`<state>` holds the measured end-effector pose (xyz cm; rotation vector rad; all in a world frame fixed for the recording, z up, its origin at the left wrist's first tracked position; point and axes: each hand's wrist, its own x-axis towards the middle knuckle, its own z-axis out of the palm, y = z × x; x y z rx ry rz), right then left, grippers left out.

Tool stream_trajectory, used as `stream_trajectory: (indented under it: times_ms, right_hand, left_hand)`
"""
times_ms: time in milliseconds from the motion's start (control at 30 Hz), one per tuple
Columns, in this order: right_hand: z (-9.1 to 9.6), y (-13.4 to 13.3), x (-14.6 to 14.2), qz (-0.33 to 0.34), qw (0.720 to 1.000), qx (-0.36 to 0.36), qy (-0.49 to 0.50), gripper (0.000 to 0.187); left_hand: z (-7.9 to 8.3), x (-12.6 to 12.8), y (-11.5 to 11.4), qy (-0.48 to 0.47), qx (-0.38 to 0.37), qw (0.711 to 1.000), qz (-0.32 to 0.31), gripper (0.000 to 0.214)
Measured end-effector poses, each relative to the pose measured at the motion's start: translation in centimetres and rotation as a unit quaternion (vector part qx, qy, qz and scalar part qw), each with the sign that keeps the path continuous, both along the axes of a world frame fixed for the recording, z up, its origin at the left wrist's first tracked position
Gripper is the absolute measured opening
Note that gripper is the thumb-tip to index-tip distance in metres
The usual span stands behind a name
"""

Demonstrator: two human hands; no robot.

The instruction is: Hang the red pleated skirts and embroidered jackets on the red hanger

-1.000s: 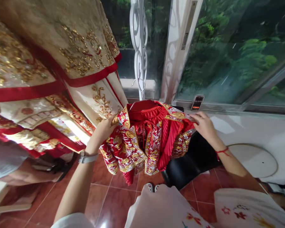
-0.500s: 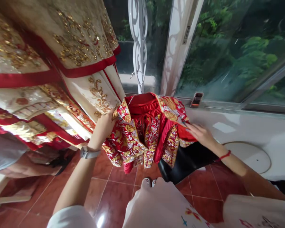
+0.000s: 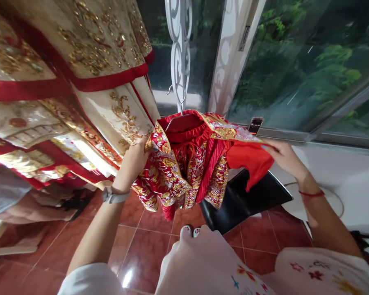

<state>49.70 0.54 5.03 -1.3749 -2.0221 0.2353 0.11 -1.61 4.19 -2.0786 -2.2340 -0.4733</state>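
Note:
A red jacket (image 3: pixel 169 176) with gold and silver embroidery hangs on a wire hanger (image 3: pixel 182 100) before me, a red gathered garment with a tied cord inside it. My left hand (image 3: pixel 137 157) is closed on the jacket at its left shoulder, fingers partly hidden by the cloth. With my right hand (image 3: pixel 281 153) I pinch the far end of the jacket's right side and hold it stretched outward. Its plain red lining (image 3: pixel 252 157) shows and droops beneath that edge.
Cream and gold embroidered garments with red trim (image 3: pixel 110 78) hang at the left. Behind is a white scrolled metal post (image 3: pixel 181 53) and a window. A phone (image 3: pixel 256 125) stands on the sill. A black panel (image 3: pixel 249 198) lies low at right; another person's leg shows at left.
My right hand has moved right and slightly up, drawing the jacket's right side outward and exposing more lining. My left hand keeps its hold at the left shoulder.

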Motion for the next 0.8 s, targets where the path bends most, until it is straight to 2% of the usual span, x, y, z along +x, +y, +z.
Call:
stream_trajectory:
  times_ms: [100,167,233,300,400,467,533,600,667,700,733,800]
  right_hand:
    - [-2.9,-2.7,0.2,0.048,0.993,-0.101,0.038,0.050]
    - [-5.5,-4.6,-2.1,0.043,0.992,-0.114,0.023,0.047]
    - [-8.5,-6.2,-7.1,0.047,0.993,-0.105,-0.020,0.040]
    - [-11.7,-7.0,-14.0,0.053,0.995,-0.076,-0.033,0.041]
    - [-15.3,-5.7,-24.0,0.049,0.996,-0.072,0.004,0.055]
    - [-16.5,-3.9,-27.9,0.059,0.993,-0.071,0.067,0.059]
    - [-17.3,-2.2,-28.9,0.093,0.982,-0.079,0.145,0.060]
    - [-18.6,-1.2,-27.2,0.158,0.953,-0.124,0.229,0.060]
    - [-21.2,-1.2,-23.8,0.203,0.904,-0.208,0.315,0.056]
    - [-23.1,-1.4,-21.8,0.196,0.876,-0.258,0.356,0.051]
    - [-25.3,-1.8,-19.9,0.162,0.851,-0.309,0.392,0.044]
    - [-30.2,-2.4,-16.7,0.065,0.797,-0.436,0.413,0.039]
  left_hand:
    - [-0.1,-0.1,0.0,-0.013,0.003,1.000,-0.007,0.047]
    - [-0.1,0.0,0.0,-0.021,0.003,1.000,-0.005,0.046]
    - [-0.2,0.2,-0.3,-0.022,0.001,1.000,0.000,0.045]
    - [-0.6,0.7,-0.7,-0.022,0.016,0.999,0.017,0.045]
    - [-1.6,2.2,-1.2,-0.046,0.095,0.992,0.068,0.050]
    - [-2.5,3.2,-1.3,-0.070,0.160,0.980,0.089,0.057]
    - [-4.0,4.1,-1.4,-0.094,0.216,0.968,0.088,0.067]
    - [-6.5,4.8,-1.8,-0.126,0.260,0.954,0.075,0.073]
    - [-10.5,5.6,-2.9,-0.192,0.293,0.933,0.086,0.072]
    - [-13.1,6.2,-3.7,-0.244,0.298,0.917,0.107,0.068]
    - [-15.9,7.0,-4.6,-0.311,0.294,0.892,0.145,0.061]
    - [-21.8,8.8,-6.1,-0.486,0.214,0.814,0.235,0.048]
